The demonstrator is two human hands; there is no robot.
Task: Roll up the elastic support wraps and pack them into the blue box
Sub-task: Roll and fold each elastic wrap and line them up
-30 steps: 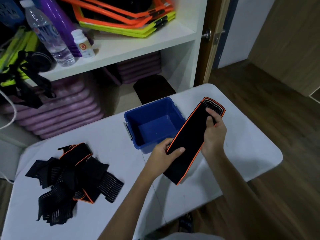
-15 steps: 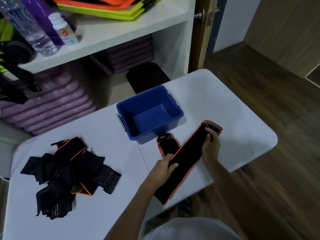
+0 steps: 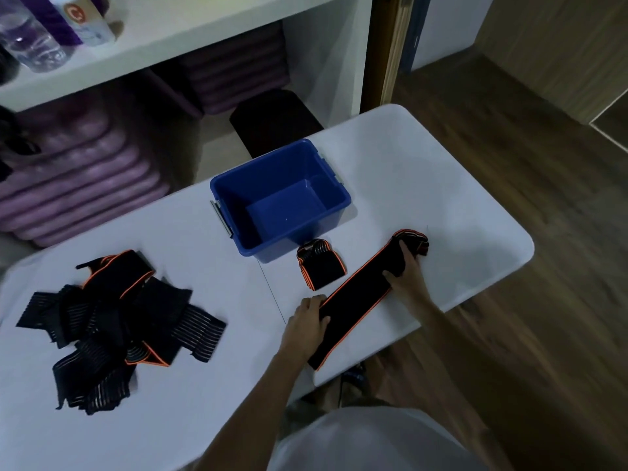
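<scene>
A long black elastic wrap with orange edging (image 3: 360, 294) lies diagonally on the white table (image 3: 204, 266). My right hand (image 3: 406, 271) grips its far end, which is bunched into a small fold. My left hand (image 3: 307, 324) presses on the wrap near its near end, which hangs over the table's front edge. The blue box (image 3: 234, 212) stands just behind, with nothing in it. A short folded wrap (image 3: 321, 268) lies in front of the box. A loose pile of black wraps (image 3: 108, 324) sits at the left of the table.
A white shelf unit (image 3: 190, 32) stands behind the table with bottles (image 3: 81, 18) on top and purple mats (image 3: 78, 185) below. A dark stool (image 3: 275, 120) sits behind the box. Wooden floor (image 3: 509, 164) lies to the right.
The wrap, held up above the box a second ago, now lies flat on the table. Both hands came down with it, and my right hand has bunched its far end.
</scene>
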